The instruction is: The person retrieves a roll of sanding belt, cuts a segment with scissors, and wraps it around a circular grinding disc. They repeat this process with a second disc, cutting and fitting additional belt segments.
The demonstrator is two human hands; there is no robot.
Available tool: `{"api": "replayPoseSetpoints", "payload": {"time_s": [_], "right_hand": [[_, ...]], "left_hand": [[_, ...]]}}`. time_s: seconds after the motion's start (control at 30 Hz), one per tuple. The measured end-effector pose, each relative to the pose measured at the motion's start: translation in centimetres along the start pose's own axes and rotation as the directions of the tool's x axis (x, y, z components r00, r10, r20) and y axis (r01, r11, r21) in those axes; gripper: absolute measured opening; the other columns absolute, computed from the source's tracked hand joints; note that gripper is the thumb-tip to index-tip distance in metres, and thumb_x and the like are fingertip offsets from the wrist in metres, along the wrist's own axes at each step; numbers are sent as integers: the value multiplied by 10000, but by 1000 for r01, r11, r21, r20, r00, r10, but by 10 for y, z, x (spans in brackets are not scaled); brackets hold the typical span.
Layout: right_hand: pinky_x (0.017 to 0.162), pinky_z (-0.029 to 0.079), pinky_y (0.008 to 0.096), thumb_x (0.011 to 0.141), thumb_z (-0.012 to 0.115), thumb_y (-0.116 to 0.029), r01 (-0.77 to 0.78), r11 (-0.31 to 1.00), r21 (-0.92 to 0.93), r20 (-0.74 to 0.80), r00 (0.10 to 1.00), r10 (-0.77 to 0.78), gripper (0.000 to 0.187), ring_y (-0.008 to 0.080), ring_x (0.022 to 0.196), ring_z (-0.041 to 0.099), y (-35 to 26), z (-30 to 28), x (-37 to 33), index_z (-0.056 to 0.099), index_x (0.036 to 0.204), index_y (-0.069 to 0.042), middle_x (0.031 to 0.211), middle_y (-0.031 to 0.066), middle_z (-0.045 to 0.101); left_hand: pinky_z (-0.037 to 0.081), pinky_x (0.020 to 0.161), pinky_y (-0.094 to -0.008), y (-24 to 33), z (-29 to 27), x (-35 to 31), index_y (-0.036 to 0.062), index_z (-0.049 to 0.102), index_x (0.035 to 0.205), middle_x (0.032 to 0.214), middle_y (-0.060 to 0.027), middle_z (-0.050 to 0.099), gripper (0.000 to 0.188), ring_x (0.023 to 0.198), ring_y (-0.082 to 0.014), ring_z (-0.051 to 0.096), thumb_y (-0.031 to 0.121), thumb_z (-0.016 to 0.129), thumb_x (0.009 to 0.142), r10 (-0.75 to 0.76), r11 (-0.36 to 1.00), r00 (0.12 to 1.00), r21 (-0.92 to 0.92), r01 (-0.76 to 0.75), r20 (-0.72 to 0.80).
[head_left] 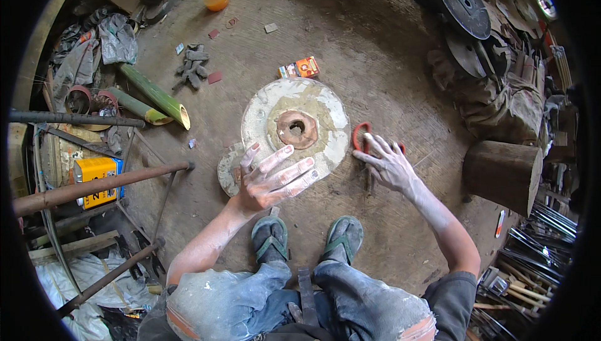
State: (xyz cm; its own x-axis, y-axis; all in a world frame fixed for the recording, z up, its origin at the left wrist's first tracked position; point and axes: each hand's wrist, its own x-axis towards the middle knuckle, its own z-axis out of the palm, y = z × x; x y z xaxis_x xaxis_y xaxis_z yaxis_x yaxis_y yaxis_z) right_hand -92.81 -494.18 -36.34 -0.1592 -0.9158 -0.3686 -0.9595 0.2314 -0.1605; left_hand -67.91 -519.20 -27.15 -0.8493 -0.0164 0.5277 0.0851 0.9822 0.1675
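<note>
Our left hand hangs open over the pale disc's near edge; our right hand spreads at the red-handled tool on the floor beside it, grip unclear. Likely we're picking that up; next calls for a secure hold.

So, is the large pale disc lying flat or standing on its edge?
Lying flat: the large pale disc has its broad round face and central hole facing up at the camera.

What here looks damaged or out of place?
The pale round disc looks oddest: its face is patchy and uneven, though I can't tell whether that is damage. A dark gray glove lies alone on the floor, away from the hands, and the dusty jeans look torn and frayed.
</note>
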Motion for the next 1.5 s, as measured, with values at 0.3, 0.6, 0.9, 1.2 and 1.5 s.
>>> {"api": "replayPoseSetpoints", "payload": {"time_s": [0.3, 0.6, 0.9, 1.2, 1.5], "right_hand": [[881, 474, 461, 826, 703, -259, -303, 919, 253, -210, 910, 357, 837, 396, 1007, 536, -24, 35, -59, 292, 1521, -37, 1160, 245, 524], [560, 521, 331, 860, 676, -185, -437, 325, 839, 114, 725, 679, 616, 198, 625, 588, -25, 61, -65, 421, 1385, 14, 804, 67, 597], [937, 460, 585, 921, 487, -660, 236, -843, 483, 249, 887, 390, 674, 305, 930, 618, -140, 8, -98, 467, 1283, -92, 894, 110, 593], [763, 498, 484, 930, 323, -749, -50, -998, -36, 399, 915, -60, 720, 339, 855, 602, -181, -21, -73, 507, 1116, -78, 938, 176, 618], [747, 521, 464, 981, 349, -654, -81, -992, -93, 279, 955, -104, 547, 290, 807, 600, -166, -30, -45, 470, 1053, -126, 865, 120, 586]], "left_hand": [[527, 978, -423, -8, 7, 9, 9, 540, 1308, 1304, -187, 617, 599, 1182, -373, 617, 65, 748, 749, -201, 829, 975, -547, 117, -96], [364, 1100, -360, -3, 9, 7, -61, 462, 1379, 1353, -185, 539, 553, 1288, -260, 509, 236, 584, 929, -501, 161, 753, -809, 566, 427], [376, 1086, -382, 37, 78, -62, 33, 577, 1327, 1344, -130, 571, 386, 1261, -268, 519, 136, 533, 958, -491, 423, 687, -543, 725, 535], [141, 1184, -607, 85, 85, -113, 39, 268, 1539, 1603, -228, 207, 877, 1492, -422, 158, 454, 643, 863, -203, 847, 716, -246, 471, 668], [63, 1150, -674, 108, 94, -101, 21, 190, 1553, 1613, -263, 99, 840, 1486, -487, 55, 367, 582, 895, -333, 851, 646, -75, 520, 687]]}}
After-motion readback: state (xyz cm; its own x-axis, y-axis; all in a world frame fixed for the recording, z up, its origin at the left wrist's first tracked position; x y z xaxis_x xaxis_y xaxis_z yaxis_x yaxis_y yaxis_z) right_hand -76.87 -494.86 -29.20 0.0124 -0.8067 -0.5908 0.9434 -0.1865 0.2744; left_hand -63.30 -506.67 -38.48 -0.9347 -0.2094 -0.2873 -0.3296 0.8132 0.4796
